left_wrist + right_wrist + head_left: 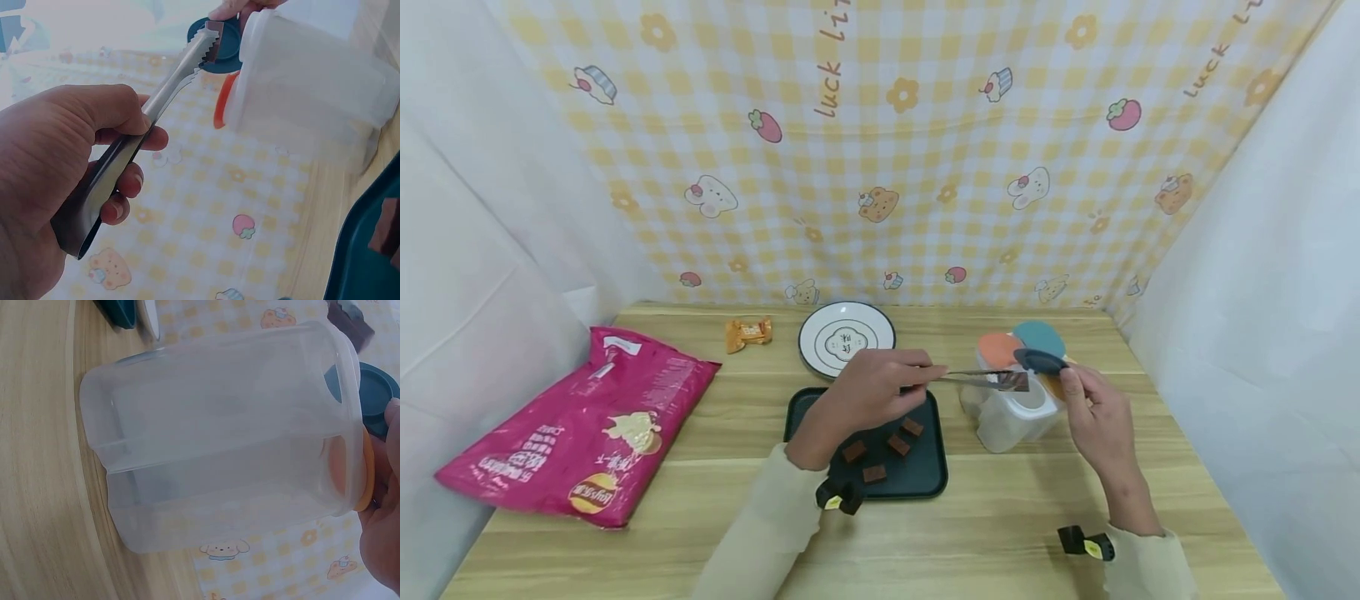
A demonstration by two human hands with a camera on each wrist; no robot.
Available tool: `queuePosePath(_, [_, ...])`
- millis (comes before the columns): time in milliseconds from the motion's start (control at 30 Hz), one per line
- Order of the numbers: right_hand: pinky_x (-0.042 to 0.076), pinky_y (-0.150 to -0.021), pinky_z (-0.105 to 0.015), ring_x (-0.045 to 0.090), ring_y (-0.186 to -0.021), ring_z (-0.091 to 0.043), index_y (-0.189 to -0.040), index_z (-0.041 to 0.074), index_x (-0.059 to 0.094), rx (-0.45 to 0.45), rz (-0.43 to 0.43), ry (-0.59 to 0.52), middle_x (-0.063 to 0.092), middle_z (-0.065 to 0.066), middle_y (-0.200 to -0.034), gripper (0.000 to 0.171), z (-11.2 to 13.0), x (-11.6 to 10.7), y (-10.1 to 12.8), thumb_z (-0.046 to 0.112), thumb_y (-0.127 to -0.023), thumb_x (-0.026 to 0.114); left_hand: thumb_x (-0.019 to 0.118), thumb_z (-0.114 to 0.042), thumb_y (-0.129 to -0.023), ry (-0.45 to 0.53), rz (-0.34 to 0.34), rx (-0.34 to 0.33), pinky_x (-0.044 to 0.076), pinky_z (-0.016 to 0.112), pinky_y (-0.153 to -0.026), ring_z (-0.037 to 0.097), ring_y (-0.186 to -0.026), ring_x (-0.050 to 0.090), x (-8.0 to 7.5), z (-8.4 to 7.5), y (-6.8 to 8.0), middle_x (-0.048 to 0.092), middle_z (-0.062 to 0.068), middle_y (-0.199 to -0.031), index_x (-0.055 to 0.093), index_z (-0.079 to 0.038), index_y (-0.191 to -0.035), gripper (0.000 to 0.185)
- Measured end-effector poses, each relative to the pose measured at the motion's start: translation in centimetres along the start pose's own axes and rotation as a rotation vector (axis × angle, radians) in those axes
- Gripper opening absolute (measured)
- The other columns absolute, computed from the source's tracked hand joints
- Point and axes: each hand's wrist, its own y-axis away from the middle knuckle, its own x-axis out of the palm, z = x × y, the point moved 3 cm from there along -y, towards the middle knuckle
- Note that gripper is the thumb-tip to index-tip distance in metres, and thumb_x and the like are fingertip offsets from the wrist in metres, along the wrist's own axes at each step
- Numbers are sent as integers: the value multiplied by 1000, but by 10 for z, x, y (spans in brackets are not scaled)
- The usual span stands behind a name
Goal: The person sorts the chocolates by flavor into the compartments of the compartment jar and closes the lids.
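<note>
My left hand (pixel 901 385) (pixel 128 156) grips metal tongs (pixel 973 377) (pixel 164 94). Their toothed tips pinch a brown cube (pixel 1018 382) (pixel 214 45) over the mouth of a translucent plastic container (pixel 1011 417) (pixel 306 94) (pixel 219 437). The container has round hinged lids, among them an orange one (pixel 998 348) (pixel 367 469) and a teal one (pixel 1040 337). My right hand (pixel 1073 382) (pixel 389 487) holds a dark blue lid (pixel 1040 360) (pixel 228 47) (pixel 374 400) lifted at the container's top. More brown cubes (pixel 886 446) lie on a dark tray (pixel 925 479) under my left wrist.
A white plate (pixel 846 337) stands behind the tray, with an orange wrapped snack (pixel 748 333) to its left. A big pink crisp bag (pixel 580 425) lies at the table's left. White cloth walls and a checked backdrop close in the wooden table (pixel 1000 533).
</note>
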Motion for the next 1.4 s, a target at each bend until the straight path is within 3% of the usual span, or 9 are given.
queuePosePath(200, [41, -75, -8, 56, -86, 11, -101, -8, 76, 0, -1, 5, 72, -23, -110, 20, 1, 1, -1, 6, -103, 61, 67, -6, -94, 17, 22, -23, 27, 20, -50, 5, -55, 40, 10, -2, -9, 62, -7, -89, 79, -14, -120, 29])
queuePosePath(633, [42, -76, -8, 56, -90, 12, -102, -9, 75, 27, 13, 7, 72, -23, -111, 21, 0, 1, 0, 6, -104, 60, 65, -10, -96, 33, 80, -76, 32, 20, -52, 4, -58, 43, 18, -1, -10, 62, -6, -92, 78, -16, -124, 30])
queuePosePath(1000, [42, -77, -8, 56, -91, 13, -103, -9, 75, 28, 12, -2, 72, -23, -111, 20, 0, 1, -1, 5, -104, 60, 65, -12, -97, 40, 119, -107, 36, 20, -51, 4, -61, 47, 18, 1, -6, 67, -6, -99, 77, -17, -125, 31])
queuePosePath(1400, [41, -76, -9, 57, -89, 11, -102, -9, 76, 0, 2, -6, 72, -22, -109, 19, 0, 0, -1, 3, -103, 60, 64, -11, -96, 57, 116, -109, 36, 20, -51, 4, -60, 45, 10, 3, 5, 67, -4, -102, 75, -16, -127, 34])
